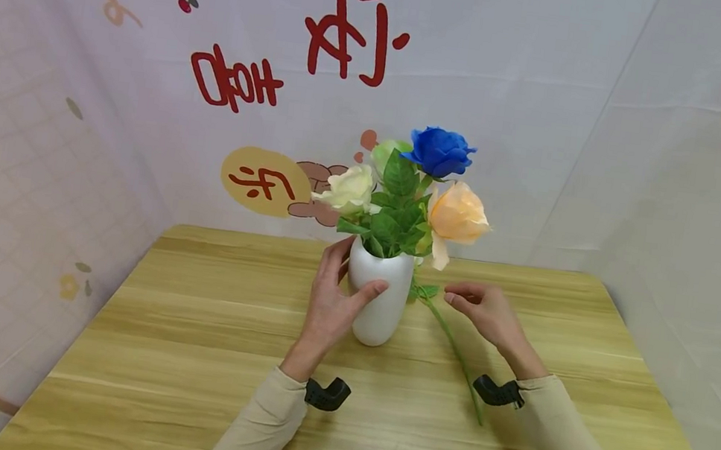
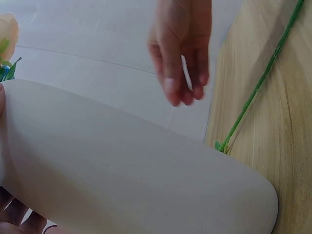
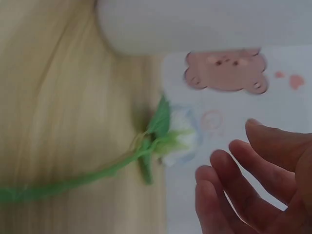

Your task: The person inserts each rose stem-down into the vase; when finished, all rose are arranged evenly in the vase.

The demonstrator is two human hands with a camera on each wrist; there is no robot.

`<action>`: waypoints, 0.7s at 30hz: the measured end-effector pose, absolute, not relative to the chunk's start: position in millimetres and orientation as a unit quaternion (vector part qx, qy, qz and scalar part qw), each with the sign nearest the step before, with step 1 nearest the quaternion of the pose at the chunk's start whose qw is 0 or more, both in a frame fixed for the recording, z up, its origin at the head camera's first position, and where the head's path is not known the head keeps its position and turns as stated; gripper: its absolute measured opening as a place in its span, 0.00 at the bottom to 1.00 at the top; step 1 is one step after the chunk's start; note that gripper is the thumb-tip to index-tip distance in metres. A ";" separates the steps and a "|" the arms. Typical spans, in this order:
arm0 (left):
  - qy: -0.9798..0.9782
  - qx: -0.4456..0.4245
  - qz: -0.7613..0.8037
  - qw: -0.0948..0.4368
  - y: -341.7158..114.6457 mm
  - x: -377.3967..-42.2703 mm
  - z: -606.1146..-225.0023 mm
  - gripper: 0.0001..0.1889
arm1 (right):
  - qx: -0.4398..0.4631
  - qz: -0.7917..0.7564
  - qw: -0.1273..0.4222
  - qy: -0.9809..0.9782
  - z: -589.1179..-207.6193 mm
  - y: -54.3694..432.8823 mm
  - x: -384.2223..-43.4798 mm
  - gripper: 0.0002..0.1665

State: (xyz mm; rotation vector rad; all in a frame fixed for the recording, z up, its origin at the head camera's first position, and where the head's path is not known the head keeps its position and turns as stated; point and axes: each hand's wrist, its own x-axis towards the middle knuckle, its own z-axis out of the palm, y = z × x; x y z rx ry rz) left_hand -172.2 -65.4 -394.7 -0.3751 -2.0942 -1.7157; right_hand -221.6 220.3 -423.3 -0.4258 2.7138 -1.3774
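Observation:
A white vase (image 1: 377, 310) stands on the wooden table, slightly tilted, with my left hand (image 1: 334, 300) gripping its left side, the thumb across its front. Artificial roses fill it: a blue rose (image 1: 440, 151), a peach rose (image 1: 459, 213), a cream rose (image 1: 350, 190) and a pale green one behind the leaves. My right hand (image 1: 485, 312) hovers right of the vase, fingers loosely bent and holding nothing. Close by, a loose rose lies on the table; its green stem (image 1: 454, 345) points toward me. Its white bloom (image 3: 179, 139) shows in the right wrist view, mostly hidden by the vase from the head.
The wooden table (image 1: 196, 355) extends to both sides and toward me. Behind it hangs a white backdrop (image 1: 522, 65) with red characters and cartoon prints, and pale curtains (image 1: 705, 222) flank it. Black wrist cameras (image 1: 328, 394) sit on both wrists.

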 end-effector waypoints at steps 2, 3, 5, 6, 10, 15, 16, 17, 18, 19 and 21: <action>-0.750 -0.134 -0.616 0.202 -65.4 -172.5 -395.2 0.44 | -0.146 -0.426 0.046 0.892 -431.7 222.3 -230.6 0.21; -0.749 -0.134 -0.617 0.202 -65.3 -172.6 -395.3 0.44 | -0.147 -0.420 0.054 0.894 -435.5 223.0 -234.7 0.21; -0.749 -0.132 -0.618 0.200 -65.3 -172.6 -396.2 0.45 | -0.152 -0.417 0.075 0.893 -443.1 224.7 -242.0 0.20; -0.749 -0.132 -0.618 0.199 -65.3 -172.5 -396.7 0.45 | -0.151 -0.419 0.087 0.891 -446.4 225.5 -245.0 0.20; -0.750 -0.130 -0.618 0.198 -65.0 -171.3 -398.4 0.45 | -0.143 -0.433 0.135 0.880 -458.3 226.0 -253.7 0.19; -0.751 -0.131 -0.615 0.200 -64.8 -170.9 -399.2 0.44 | -0.136 -0.433 0.154 0.878 -467.0 222.3 -261.0 0.15; -0.751 -0.130 -0.615 0.201 -64.9 -171.0 -399.1 0.44 | -0.137 -0.428 0.154 0.880 -467.9 221.5 -262.1 0.15; -0.752 -0.130 -0.614 0.201 -64.9 -170.8 -398.6 0.44 | -0.134 -0.424 0.154 0.882 -468.6 220.4 -263.2 0.14; -0.752 -0.130 -0.614 0.201 -65.0 -170.6 -398.0 0.44 | -0.134 -0.419 0.155 0.884 -469.0 219.4 -264.1 0.14; -0.752 -0.129 -0.614 0.201 -65.0 -170.6 -397.5 0.44 | -0.131 -0.414 0.155 0.887 -469.5 218.5 -265.2 0.14; -0.752 -0.130 -0.614 0.201 -65.1 -170.6 -396.3 0.44 | -0.130 -0.404 0.154 0.892 -469.7 216.9 -266.8 0.14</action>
